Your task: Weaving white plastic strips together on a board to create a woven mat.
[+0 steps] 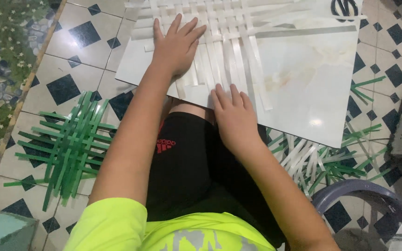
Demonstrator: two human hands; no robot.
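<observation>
Pressing both open palms, my left hand (pixel 175 44) and right hand (pixel 233 116), on white woven strips (pixel 224 42) atop a pale marble-patterned board (pixel 303 88); green woven strip mat (pixel 68 146) lies on the tiled floor (pixel 61 56) leftward.

Soft, even daylight lit my view, bright but not harsh. Glare pooled on the glossy marble-patterned board (pixel 303 83), with one small hot spot near its lower edge. Shadows beside that board were faint. Corners away from it looked slightly blurred.

White floor tiles (pixel 47 100), dark diamond insets
</observation>
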